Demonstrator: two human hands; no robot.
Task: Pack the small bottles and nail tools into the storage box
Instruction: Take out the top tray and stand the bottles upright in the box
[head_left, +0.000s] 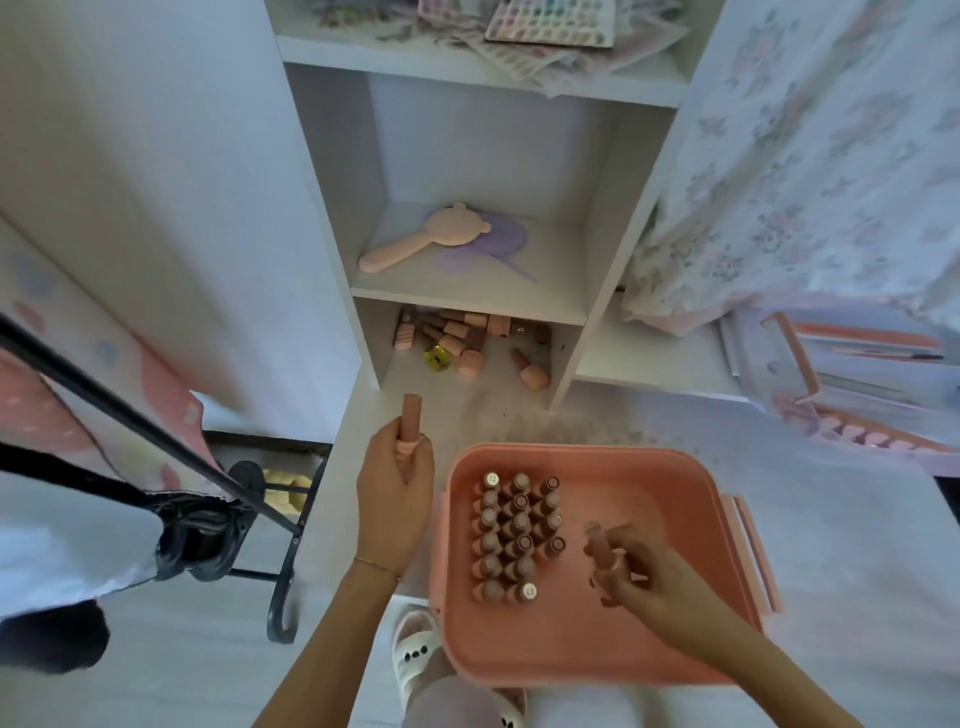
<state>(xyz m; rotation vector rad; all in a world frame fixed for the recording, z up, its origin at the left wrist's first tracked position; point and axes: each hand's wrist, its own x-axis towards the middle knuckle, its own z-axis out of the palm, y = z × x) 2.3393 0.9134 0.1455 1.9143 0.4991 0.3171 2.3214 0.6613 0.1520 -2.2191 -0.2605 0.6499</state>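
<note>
A pink storage box (675, 499) sits on the floor in front of me, with several small brown bottles (514, 535) standing in rows in its left half. My left hand (395, 493) grips a pink bottle (411, 418) upright, just left of the box's far corner. Over the middle of the box, my right hand (649, 577) pinches another small bottle (597, 548), blurred by motion. More bottles (467, 343) lie scattered in the lowest shelf compartment, beside a small yellow item (436, 358).
A white shelf unit (467, 301) stands ahead; a pink bear-shaped hand mirror (421, 239) lies on its middle shelf and sticker sheets (550, 26) on the top one. A black metal rack (156, 431) is at the left, another pink case (857, 410) at the right. My slippered foot (415, 649) is beside the box.
</note>
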